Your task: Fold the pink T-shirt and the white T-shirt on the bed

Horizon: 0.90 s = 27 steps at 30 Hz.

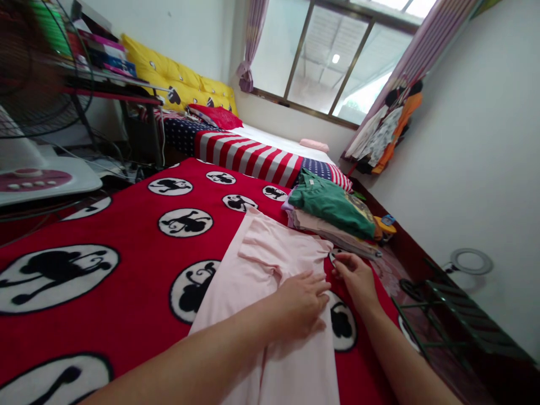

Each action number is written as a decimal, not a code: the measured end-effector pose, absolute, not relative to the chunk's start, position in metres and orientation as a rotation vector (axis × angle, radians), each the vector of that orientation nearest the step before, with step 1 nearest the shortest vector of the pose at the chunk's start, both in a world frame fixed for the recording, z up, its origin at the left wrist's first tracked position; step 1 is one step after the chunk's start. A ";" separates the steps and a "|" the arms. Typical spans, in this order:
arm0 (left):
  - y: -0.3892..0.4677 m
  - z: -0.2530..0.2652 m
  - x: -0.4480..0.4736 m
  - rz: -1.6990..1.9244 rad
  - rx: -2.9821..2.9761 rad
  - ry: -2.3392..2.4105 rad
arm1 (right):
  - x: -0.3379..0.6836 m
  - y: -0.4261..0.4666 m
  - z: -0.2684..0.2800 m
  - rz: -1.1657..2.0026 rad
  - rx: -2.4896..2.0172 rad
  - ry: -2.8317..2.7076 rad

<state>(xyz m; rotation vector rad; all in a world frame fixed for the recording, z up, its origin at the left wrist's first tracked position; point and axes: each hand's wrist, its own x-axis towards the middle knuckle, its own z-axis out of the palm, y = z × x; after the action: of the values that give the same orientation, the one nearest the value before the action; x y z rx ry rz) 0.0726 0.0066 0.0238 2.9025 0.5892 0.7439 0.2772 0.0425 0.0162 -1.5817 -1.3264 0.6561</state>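
A pale pink garment [253, 281] is spread directly under the fingers of the left hand [299, 306], on a red blanket [143, 292] which is printed with black monkey figures in white ovals. The left palm is laid on the cloth, and its fingers are stretched out, rather close together, with nothing gripped by them. The right hand [354, 275] is placed just beside the garment's right edge; its fingers are bent and the thumb is brought near to the forefinger, but whether a bit of cloth is pinched between them cannot be told. Some wrinkles are seen in the garment just beyond the left fingertips, and below this hand the cloth is divided by a long narrow gap. Near the right fingers, on their far side, a stack of folded clothes [341, 233] is set, and it is topped by a green shirt [329, 202]. Farther beyond both hands, a bed [253, 157] is covered partly with stars-and-stripes cloth. Well apart from the left fingers, on their left side, a white fan base [34, 180] is seen. To the right of the right fingers, a dark slatted chair [464, 315] is placed.
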 end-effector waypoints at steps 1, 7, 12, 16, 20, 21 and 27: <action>0.004 0.021 0.073 0.719 2.909 0.569 | 0.283 0.052 0.016 0.649 -1.603 -1.248; 0.004 0.013 0.068 0.583 2.872 0.518 | 0.298 0.087 0.015 0.716 -1.671 -1.248; 0.004 0.013 0.067 0.563 2.875 0.471 | 0.299 0.103 0.023 0.757 -1.635 -1.283; 0.005 0.011 0.066 0.564 2.834 0.483 | 0.302 0.106 0.034 0.813 -1.628 -1.286; 0.006 0.010 0.065 0.562 2.811 0.468 | 0.303 0.098 0.040 0.943 -1.696 -1.343; 0.006 0.010 0.065 0.557 2.807 0.469 | 0.302 0.097 0.040 0.955 -1.706 -1.355; 0.006 0.012 0.065 0.530 2.803 0.468 | 0.303 0.111 0.031 0.837 -1.672 -1.337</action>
<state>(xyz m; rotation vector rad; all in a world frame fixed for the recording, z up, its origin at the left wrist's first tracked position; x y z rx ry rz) 0.0654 0.0055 0.0120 2.8027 0.4677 0.5300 0.3032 0.1105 0.0312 -1.6718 -1.3371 0.8372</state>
